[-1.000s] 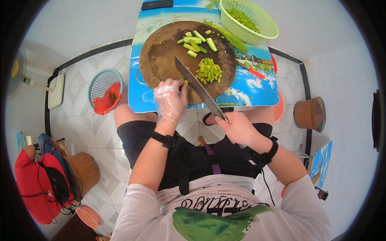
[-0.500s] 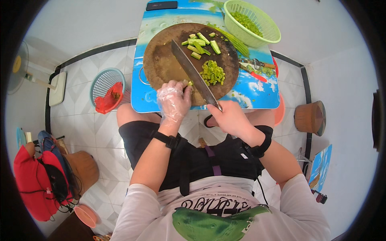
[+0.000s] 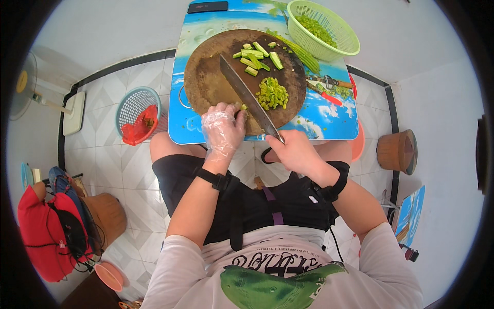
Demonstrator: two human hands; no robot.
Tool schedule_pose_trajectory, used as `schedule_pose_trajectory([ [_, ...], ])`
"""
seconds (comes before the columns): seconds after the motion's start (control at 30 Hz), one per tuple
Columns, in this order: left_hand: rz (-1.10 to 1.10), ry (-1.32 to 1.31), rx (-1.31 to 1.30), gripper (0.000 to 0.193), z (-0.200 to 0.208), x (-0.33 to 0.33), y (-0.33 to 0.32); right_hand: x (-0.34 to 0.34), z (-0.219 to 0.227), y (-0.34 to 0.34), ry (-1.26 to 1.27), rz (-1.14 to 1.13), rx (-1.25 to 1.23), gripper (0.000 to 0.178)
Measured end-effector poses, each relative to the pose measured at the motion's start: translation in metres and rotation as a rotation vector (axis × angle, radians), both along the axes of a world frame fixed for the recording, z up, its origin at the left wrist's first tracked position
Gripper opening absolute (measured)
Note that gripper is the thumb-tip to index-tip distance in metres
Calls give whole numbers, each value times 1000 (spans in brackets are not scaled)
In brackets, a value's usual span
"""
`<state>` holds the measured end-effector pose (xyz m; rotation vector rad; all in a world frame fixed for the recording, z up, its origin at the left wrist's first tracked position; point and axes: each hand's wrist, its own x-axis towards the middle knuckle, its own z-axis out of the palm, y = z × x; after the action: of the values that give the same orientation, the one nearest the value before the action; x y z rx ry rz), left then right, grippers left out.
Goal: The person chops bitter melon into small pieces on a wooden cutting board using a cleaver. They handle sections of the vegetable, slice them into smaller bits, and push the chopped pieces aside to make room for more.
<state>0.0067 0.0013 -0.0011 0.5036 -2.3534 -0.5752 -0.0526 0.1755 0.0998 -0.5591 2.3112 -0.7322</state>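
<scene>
My left hand point(image 3: 223, 126), in a clear plastic glove, is closed on a small green vegetable piece point(image 3: 244, 106) at the near side of a round, dark wooden chopping board point(image 3: 206, 72). Most of what lies under its fingers is hidden. My right hand point(image 3: 297, 152) grips the handle of a long-bladed kitchen knife point(image 3: 246, 92). The blade slants across the board to the far left, just right of the gloved fingers. A pile of diced green vegetable point(image 3: 272, 93) sits right of the blade. Farther back lie several longer green strips point(image 3: 252, 53) with pale insides.
The board rests on a blue picture-topped table point(image 3: 180, 121). A light green basket point(image 3: 346, 45) of chopped greens stands far right, beside long green stalks point(image 3: 303, 55) and a red-handled tool point(image 3: 331, 98). A phone point(image 3: 207, 7) lies far left; a blue-grey basket point(image 3: 124, 105) stands on the floor.
Hardly anything differs. The knife and both hands keep almost the same place on the board, and the vegetable pieces lie as before.
</scene>
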Motion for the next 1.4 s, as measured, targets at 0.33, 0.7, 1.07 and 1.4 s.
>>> schedule_pose_trajectory([
  [0.33,-2,-12,-15,15,1,-1,0,5,2,21,-156,26,17,47],
  [0.7,-29,0,-33,12,0,-1,-1,13,7,48,-220,24,71,48],
  [1.07,-24,23,-17,16,-4,-1,0,-6,-6,-6,-50,-59,-63,49],
  [1.4,-9,12,-11,15,-5,-1,0,2,-9,6,2,13,-76,43],
])
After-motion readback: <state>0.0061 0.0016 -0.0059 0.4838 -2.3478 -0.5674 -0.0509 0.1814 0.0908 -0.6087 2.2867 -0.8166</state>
